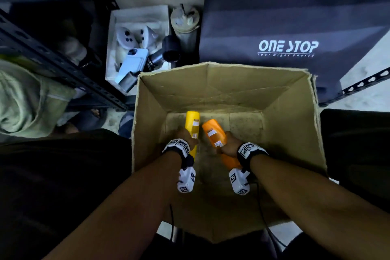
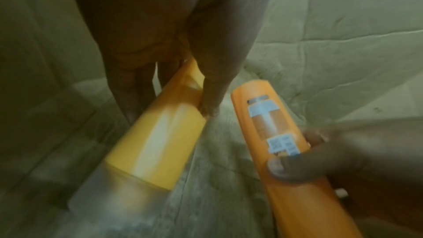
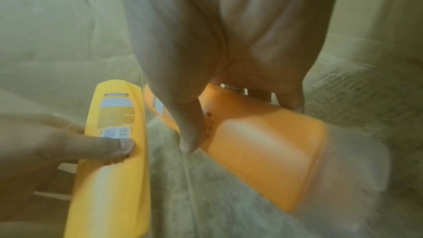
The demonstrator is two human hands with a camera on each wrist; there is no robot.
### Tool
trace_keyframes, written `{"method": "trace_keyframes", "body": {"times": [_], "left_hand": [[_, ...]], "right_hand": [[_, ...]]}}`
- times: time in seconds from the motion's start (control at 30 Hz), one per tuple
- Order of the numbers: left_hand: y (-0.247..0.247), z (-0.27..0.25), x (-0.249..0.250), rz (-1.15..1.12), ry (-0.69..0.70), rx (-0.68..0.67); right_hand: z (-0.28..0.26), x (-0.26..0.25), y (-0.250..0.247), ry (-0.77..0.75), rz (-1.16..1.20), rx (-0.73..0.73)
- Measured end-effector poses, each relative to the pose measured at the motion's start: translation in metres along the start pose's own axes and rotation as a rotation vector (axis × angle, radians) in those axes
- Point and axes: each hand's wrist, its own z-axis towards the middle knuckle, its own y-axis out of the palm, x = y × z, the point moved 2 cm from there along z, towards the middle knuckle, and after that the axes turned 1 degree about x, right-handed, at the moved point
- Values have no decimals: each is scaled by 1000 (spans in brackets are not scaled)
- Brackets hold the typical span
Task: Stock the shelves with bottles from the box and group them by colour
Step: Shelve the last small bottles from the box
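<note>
Both forearms reach down into the open cardboard box (image 1: 291, 124), each wrist strapped with a marker-covered tracker. The left hand (image 1: 185, 134) grips the yellow bottle (image 1: 192, 121), thumb across its label side and fingers wrapped behind; in the left wrist view the fingers (image 2: 128, 97) curl round the bottle's far edge. The right hand (image 1: 229, 143) grips the orange bottle (image 1: 212, 131) the same way, thumb on the label side near the barcode sticker. In the right wrist view its thumb lies over the orange body and the fingers close round the other side.

The two bottles sit just beside each other low in the box, their bases angled away from the person, the orange one tilted left toward the yellow. Whether they rest on the box floor cannot be told.

Beyond the box lies a white tray (image 1: 111, 34) of small gadgets, a black slotted shelf frame (image 1: 52, 63) to its left, and a dark bag (image 1: 274, 23) printed ONE STOP to the right.
</note>
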Motion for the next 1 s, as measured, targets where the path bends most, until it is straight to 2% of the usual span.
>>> {"method": "trace_keyframes", "body": {"times": [0.2, 0.33, 0.53, 0.7, 0.83, 1.0], "left_hand": [[-19, -17, 14, -46, 76, 13], [-33, -32, 30, -113, 179, 21], [-53, -58, 46, -156, 292, 89], [-76, -82, 53, -126, 316, 159], [-92, -97, 55, -199, 308, 216], [-110, -117, 67, -332, 423, 268]], "right_hand": [[-25, -13, -14, -60, 220, 101], [-46, -20, -24, -76, 346, 141], [-77, -45, -42, -156, 618, 190], [-99, -59, -54, -228, 662, 263], [-117, -67, -63, -306, 680, 293], [-145, -78, -78, -418, 714, 342]]}}
